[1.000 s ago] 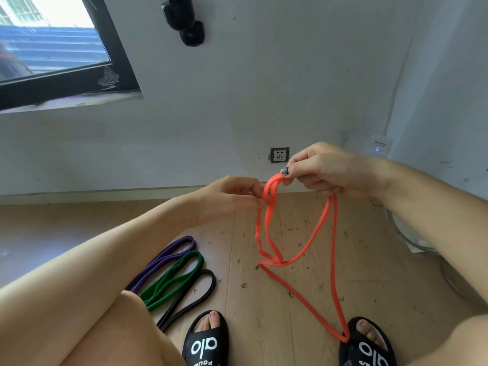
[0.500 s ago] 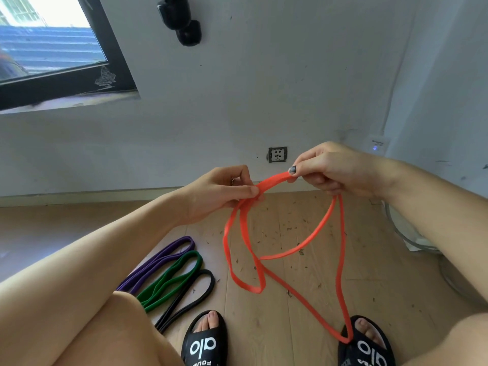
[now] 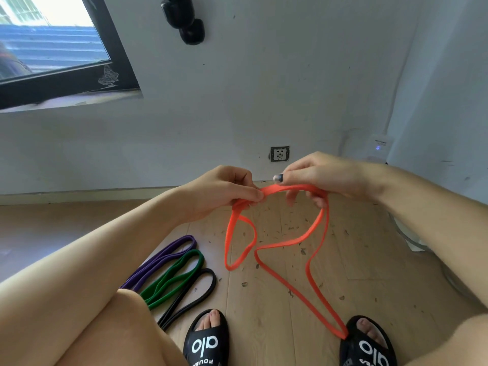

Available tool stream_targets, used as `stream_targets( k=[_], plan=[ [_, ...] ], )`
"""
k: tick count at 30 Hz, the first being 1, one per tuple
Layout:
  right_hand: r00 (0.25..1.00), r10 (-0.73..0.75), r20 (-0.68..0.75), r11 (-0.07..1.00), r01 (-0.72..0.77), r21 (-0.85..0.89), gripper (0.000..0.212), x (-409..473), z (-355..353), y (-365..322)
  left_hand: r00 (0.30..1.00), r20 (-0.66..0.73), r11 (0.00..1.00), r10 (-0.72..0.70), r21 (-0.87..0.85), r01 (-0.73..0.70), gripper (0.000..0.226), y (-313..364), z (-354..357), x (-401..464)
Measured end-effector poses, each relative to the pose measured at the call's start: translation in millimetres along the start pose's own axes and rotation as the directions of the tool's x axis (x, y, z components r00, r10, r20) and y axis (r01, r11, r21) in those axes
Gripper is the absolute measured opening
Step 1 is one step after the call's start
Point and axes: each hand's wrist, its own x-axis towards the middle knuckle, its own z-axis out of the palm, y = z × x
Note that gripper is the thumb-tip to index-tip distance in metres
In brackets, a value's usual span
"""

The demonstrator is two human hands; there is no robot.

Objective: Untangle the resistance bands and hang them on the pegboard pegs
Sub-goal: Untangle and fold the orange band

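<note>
— What have I got hold of here?

— The orange band [image 3: 311, 291], middle of the frame. My left hand [image 3: 227, 191] pinches a bunched fold of it between thumb and curled fingers; my right hand [image 3: 314, 178] has its fingers curled over the flat top run just beside that. From there the band droops in two loops, and the longest reaches down to the right sandal [image 3: 368, 342] at the bottom edge.

— How will it handle, do you reckon?

— Light and limp, I'd say: it sags wherever it isn't held and the flat strip twists over itself, crossing near the middle. Rubbery, so likely grippy against the skin rather than slick, and it will stretch if I haul on it. Nothing fragile.

— Where should I take hold?

— I'd keep the pinch by the bunched fold and work the crossing out from there, feeding the strip flat through my fingers. Pulling both ends apart would probably tighten the twist.

— And the others?

— The purple band [image 3: 161, 260], green band [image 3: 174, 277] and black band [image 3: 190, 294] lie side by side on the floor [image 3: 264, 313], lower left, by my knee. I see no pegboard in this view.
</note>
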Motion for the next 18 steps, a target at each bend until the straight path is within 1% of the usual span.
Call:
stream_targets(
  k=[2,4,8,10,13,16,18],
  plan=[
    [1.000,-0.029,0.002,0.998,0.029,-0.048,0.024,2.5,3.5,-1.6,0.999,-0.015,0.999,0.032,0.025,-0.032,0.016,0.2,-0.3,-0.4],
    [0.999,-0.038,-0.011,0.998,0.037,-0.043,0.023,5.2,3.8,-1.0,0.999,-0.006,0.997,0.050,0.052,-0.050,0.013,0.2,-1.4,-1.2],
    [0.999,-0.021,-0.033,0.999,0.022,0.029,0.029,4.3,-1.3,0.5,0.997,0.064,0.999,0.038,-0.005,-0.038,0.008,-3.8,-5.1,-4.4],
    [0.999,-0.009,-0.035,1.000,0.010,0.030,0.032,1.2,-3.4,1.3,0.995,0.094,1.000,0.019,-0.025,-0.016,0.004,-6.0,-8.1,-6.5],
    [0.999,0.002,-0.033,1.000,-0.002,0.002,0.035,-1.0,-2.6,2.0,0.995,0.101,0.999,0.010,-0.040,-0.006,0.001,-9.5,-11.5,-7.7],
    [0.999,0.002,-0.043,1.000,-0.001,0.002,0.034,-0.1,-0.7,0.9,0.996,0.086,1.000,0.027,-0.003,-0.027,0.012,-9.5,-10.1,-6.3],
    [0.999,0.000,-0.046,1.000,-0.001,-0.014,0.033,0.7,-0.4,0.8,0.995,0.087,0.999,0.044,0.016,-0.045,0.012,-8.2,-8.9,-5.3]
  ],
)
